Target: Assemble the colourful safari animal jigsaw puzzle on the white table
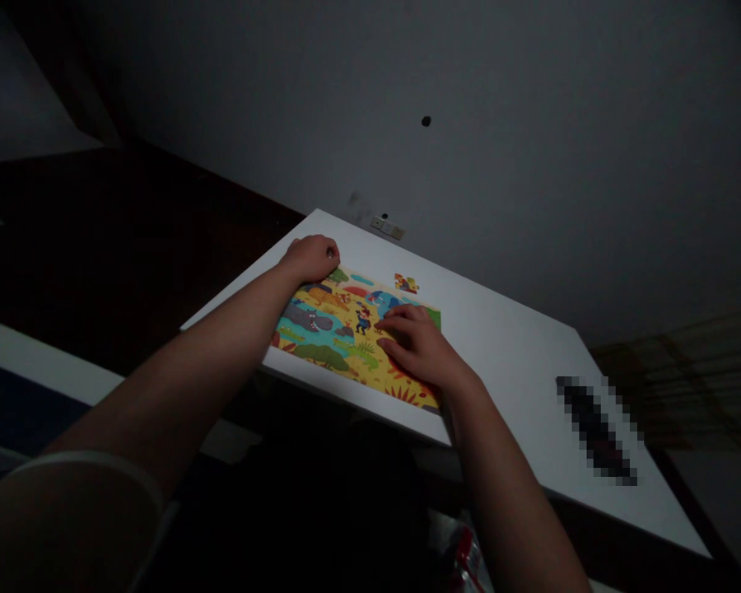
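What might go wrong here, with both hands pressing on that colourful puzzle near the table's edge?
The puzzle lies right along the near edge of the white table, so a push from the right hand might slide part of it off. The left hand leans on the far corner, which could buckle joined pieces. The loose piece sits apart and, in this dim light, could be overlooked or knocked.

The puzzle (339, 329) lies on the table (519, 346) (a loose piece (406, 284) behind it).
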Motion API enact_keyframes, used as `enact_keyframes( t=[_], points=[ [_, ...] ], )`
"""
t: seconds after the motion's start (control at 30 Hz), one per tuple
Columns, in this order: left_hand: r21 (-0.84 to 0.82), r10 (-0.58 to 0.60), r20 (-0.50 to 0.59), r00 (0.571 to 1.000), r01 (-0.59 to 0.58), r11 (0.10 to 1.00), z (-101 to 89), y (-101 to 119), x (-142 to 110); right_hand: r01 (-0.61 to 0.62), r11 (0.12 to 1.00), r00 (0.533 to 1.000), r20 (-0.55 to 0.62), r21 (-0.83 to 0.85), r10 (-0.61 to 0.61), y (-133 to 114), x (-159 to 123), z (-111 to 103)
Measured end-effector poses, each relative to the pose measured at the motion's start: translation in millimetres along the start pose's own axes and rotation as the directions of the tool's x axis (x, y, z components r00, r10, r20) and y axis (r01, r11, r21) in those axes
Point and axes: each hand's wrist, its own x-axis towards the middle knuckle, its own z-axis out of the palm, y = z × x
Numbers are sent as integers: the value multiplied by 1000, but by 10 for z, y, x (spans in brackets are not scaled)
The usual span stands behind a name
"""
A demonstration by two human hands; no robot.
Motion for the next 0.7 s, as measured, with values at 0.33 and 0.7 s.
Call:
enact_keyframes(
  t=[0.33, 0.7],
  points=[
    [13, -12, 6, 1000, 12, 1000, 13, -8, 10, 27, 999, 1000, -10, -46, -27, 13, 0, 37],
    [152, 129, -176, 976, -102, 983, -205, 273, -177, 171, 973, 979, -82, -157, -185, -442, 270, -30]
  ],
)
